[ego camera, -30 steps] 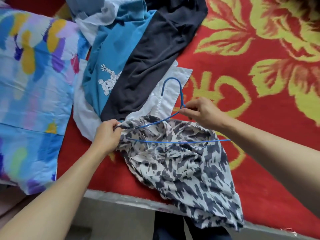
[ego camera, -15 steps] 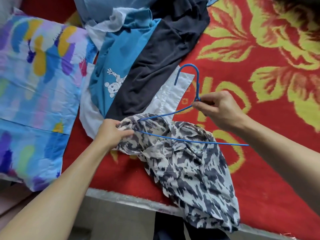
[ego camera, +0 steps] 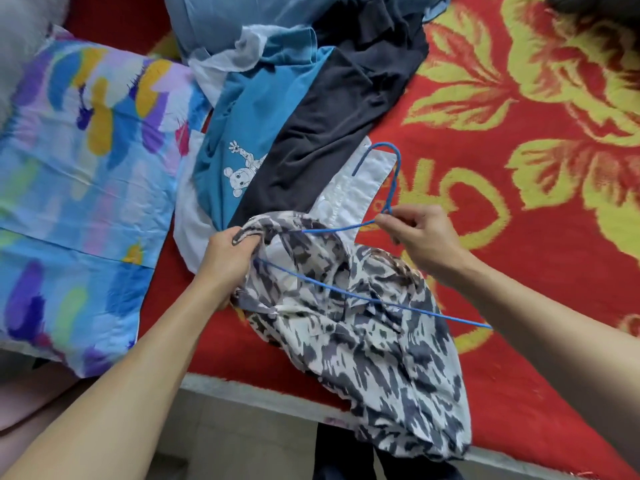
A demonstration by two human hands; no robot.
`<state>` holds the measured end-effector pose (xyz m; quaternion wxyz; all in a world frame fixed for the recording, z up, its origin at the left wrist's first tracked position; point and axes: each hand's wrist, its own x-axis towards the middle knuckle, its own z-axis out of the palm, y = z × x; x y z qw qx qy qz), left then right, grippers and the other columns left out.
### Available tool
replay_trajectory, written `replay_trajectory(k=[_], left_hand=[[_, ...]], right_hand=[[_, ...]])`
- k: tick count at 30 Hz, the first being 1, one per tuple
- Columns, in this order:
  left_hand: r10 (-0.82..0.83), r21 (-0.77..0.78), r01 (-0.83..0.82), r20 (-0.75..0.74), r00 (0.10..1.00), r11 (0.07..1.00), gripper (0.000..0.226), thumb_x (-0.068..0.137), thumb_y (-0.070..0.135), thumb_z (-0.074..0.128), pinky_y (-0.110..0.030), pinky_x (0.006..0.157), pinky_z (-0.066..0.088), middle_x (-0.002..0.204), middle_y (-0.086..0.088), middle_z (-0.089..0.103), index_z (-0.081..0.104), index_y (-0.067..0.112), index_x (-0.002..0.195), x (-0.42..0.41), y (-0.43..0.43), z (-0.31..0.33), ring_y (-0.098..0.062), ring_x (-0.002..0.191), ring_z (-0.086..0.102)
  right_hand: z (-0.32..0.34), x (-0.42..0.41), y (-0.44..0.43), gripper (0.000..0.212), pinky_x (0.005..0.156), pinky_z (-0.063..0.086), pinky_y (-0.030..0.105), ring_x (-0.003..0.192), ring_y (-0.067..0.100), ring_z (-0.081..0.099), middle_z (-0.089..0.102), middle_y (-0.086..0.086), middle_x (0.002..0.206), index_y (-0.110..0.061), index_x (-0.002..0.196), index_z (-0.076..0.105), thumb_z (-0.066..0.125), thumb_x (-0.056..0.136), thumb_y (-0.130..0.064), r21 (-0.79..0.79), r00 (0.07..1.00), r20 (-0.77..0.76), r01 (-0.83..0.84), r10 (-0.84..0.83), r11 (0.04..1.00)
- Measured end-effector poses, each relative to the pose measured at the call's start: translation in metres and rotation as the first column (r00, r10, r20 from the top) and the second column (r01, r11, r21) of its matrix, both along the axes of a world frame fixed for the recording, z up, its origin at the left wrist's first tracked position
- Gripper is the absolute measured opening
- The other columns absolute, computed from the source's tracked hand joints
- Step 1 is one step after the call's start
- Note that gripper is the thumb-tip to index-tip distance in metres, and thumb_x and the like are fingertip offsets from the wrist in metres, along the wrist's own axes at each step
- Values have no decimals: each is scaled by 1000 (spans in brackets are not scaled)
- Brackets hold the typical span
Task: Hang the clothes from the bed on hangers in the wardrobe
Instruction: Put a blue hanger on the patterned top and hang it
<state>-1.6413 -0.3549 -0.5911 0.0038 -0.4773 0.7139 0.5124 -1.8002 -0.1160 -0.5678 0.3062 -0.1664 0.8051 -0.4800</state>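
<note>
Blue hanger (ego camera: 374, 301): its 9 o'clock tip now sits inside the printed shirt (ego camera: 381, 358). Your left hand (ego camera: 227, 252) grip has pulled the bunched neck opening over it. Your right hand (ego camera: 420, 239) pinches the hanger neck. The shirt lies at the bed (ego camera: 519, 237) edge, 6 o'clock of the pile (ego camera: 329, 116). Other shoulder is next.

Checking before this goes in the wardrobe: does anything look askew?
The blue hanger sits lopsided in the patterned shirt: its left end is tucked into the fabric gripped by the left hand, while its right end pokes out bare. The right hand pinches its neck.
</note>
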Motion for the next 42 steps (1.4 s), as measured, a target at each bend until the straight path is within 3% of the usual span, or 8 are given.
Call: replay_trajectory(k=[8,16,19,24,28,34,38,42], left_hand=[[77,233,-57,-77,994,971,26,96,23,55,-46,86,53,85,-13,74,71,13,79,1,10,14,-32,87,70],[-88,-42,94,120,989,995,31,89,12,57,-28,51,36,51,-2,50,53,10,58,33,-11,10,-9,44,46],[-113,-175,140,155,981,975,30,88,16,58,-28,51,35,53,-1,49,53,6,60,31,-13,8,-12,49,48],[-348,-264,477,414,841,838,14,85,36,64,-36,72,48,86,-3,65,66,23,82,31,-12,6,-28,90,62],[-378,-482,602,485,789,637,68,73,49,74,-43,103,32,133,-13,43,49,19,129,24,-21,3,-33,126,38],[-280,-804,469,385,879,366,49,66,34,70,-44,85,33,106,-16,51,54,11,106,14,-25,3,-36,99,47],[-508,-486,625,365,780,611,36,75,27,60,-41,78,44,99,-10,67,63,31,111,17,-27,-8,-35,98,59],[-532,-442,648,369,762,621,31,74,31,51,-37,65,42,89,-8,72,71,32,98,44,-35,-21,-35,94,63]], right_hand=[[-44,45,-46,26,63,51,37,77,29,63,69,2,80,-23,88,68,56,90,-46,490,909,-288,-130,301,862],[-25,20,-38,32,52,34,36,51,12,41,48,-4,50,-16,63,61,62,86,-39,-93,937,-245,232,-248,968],[-28,19,-36,31,53,36,36,53,18,48,54,2,55,-17,69,64,59,86,-43,46,922,-368,152,-125,987],[-42,30,-54,28,52,46,36,50,8,48,55,-6,51,-27,61,63,64,86,-40,82,998,-59,-5,10,997],[-24,25,-77,35,42,26,13,40,0,32,42,-12,43,6,68,59,62,94,-17,-96,989,129,-65,77,993],[-20,15,-91,32,49,22,26,52,11,30,43,-1,53,-9,64,61,63,93,-23,-115,953,225,-180,202,977],[-23,25,-97,15,54,38,19,57,10,47,56,1,64,-8,80,69,66,90,-19,-109,852,418,-299,317,948],[-57,21,-90,13,61,56,31,65,18,60,62,10,80,-4,93,66,69,85,-14,115,777,630,-104,9,988]])
